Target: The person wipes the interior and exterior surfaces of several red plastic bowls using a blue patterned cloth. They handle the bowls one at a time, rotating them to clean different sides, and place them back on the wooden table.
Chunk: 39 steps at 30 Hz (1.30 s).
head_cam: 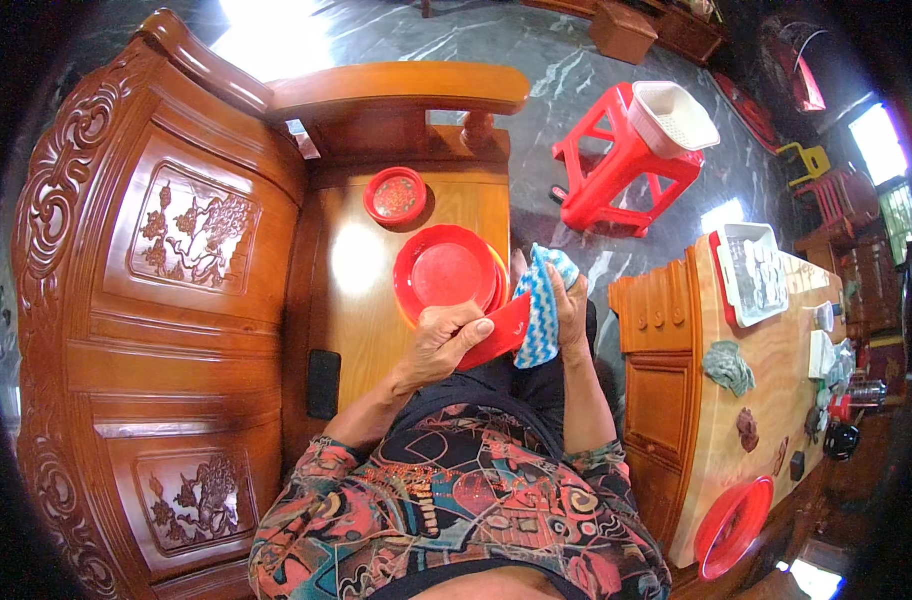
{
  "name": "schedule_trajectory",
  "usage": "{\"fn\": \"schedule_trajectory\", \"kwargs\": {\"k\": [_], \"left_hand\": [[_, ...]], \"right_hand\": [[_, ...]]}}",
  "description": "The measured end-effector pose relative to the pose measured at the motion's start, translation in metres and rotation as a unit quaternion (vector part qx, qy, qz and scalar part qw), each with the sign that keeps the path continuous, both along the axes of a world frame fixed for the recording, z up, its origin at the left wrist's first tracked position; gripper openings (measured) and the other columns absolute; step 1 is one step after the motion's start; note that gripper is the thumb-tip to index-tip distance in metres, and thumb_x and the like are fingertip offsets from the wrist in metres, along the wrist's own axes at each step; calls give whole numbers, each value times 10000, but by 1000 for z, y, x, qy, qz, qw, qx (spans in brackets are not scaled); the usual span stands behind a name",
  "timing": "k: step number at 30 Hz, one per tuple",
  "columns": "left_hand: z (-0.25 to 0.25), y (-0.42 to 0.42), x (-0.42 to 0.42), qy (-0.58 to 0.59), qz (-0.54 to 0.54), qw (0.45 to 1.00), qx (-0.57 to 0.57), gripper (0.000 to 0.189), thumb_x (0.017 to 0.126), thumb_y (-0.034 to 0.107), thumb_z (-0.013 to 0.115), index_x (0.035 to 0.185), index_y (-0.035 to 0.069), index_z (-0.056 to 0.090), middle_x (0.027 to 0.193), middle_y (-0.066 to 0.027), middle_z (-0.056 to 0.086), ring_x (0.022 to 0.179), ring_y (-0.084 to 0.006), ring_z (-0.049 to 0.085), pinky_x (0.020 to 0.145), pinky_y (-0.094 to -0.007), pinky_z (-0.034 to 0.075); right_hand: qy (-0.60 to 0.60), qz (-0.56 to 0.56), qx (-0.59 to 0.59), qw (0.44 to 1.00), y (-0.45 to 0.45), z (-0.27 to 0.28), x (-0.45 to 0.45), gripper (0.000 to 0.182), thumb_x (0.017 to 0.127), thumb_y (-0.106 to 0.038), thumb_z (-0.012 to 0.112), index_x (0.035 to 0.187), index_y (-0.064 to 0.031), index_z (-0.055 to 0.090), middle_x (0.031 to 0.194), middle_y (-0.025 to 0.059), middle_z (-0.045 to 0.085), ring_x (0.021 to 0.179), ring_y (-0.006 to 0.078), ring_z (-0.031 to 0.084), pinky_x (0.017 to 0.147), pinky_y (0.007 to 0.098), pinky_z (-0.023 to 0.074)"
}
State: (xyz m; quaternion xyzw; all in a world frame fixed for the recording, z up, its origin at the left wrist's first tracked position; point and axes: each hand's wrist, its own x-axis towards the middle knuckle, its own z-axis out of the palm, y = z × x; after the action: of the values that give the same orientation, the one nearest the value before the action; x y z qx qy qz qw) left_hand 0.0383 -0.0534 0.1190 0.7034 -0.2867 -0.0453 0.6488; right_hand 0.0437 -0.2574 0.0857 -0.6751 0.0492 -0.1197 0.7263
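My left hand [450, 339] grips the near side of a red plastic dish [501, 334], tilted above my lap. A blue-and-white wavy-patterned cloth [540, 322] is bunched in my right hand [570, 304] and touches the dish's right edge. Just beyond my left hand, a stack of red plastic basins [447, 270] sits on the wooden bench seat [351, 315], with a yellow-orange rim showing underneath. Farther back on the seat lies a small stack of red patterned plates [396, 196]. The inside of the held dish is mostly hidden from view.
A red plastic stool [621, 169] bears a white basket [673, 116]. The table [726, 420] at right holds a white tray [756, 277], a grey-green cloth [728, 367] and a red basin [733, 529]. A black phone-like object [324, 384] lies on the bench by the carved backrest [193, 225].
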Motion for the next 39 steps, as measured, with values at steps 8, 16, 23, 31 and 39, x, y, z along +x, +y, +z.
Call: {"fn": "schedule_trajectory", "kwargs": {"k": [8,16,23,31,39], "left_hand": [[-6,6,0,215,40,947,-236,248,917,159,518,682,81,507,686,81,434,630,-21,374,566,-194,316],[-9,11,21,228,-3,948,-220,147,903,159,523,875,29,585,837,28,571,771,-50,522,714,-207,431],[-3,13,34,70,-65,995,21,168,842,157,634,917,14,588,771,-19,592,714,-80,540,632,-243,450],[-3,-5,10,-17,-30,992,118,156,802,123,650,872,2,581,701,-153,595,639,-233,614,582,-321,469],[-12,-1,7,-12,9,996,84,116,824,112,635,867,7,609,688,-100,621,614,-141,600,567,-288,469]], "right_hand": [[71,97,528,841,-16,-92,-5,382,948,-287,319,1168,-43,515,1243,123,526,1031,238,575,931,399,448],[38,-53,477,876,-7,-93,-9,401,945,-288,293,1175,-44,515,1247,133,528,1074,254,556,975,419,407],[34,-143,236,960,-22,-98,-24,225,952,-273,423,938,-78,535,867,46,603,747,126,592,662,289,495],[-32,-64,-216,974,13,-22,-28,186,876,-135,512,882,42,569,883,140,602,825,225,587,816,330,428],[-29,-54,-103,993,30,9,-14,221,862,-154,537,712,5,569,635,31,544,669,157,545,802,347,444]]}}
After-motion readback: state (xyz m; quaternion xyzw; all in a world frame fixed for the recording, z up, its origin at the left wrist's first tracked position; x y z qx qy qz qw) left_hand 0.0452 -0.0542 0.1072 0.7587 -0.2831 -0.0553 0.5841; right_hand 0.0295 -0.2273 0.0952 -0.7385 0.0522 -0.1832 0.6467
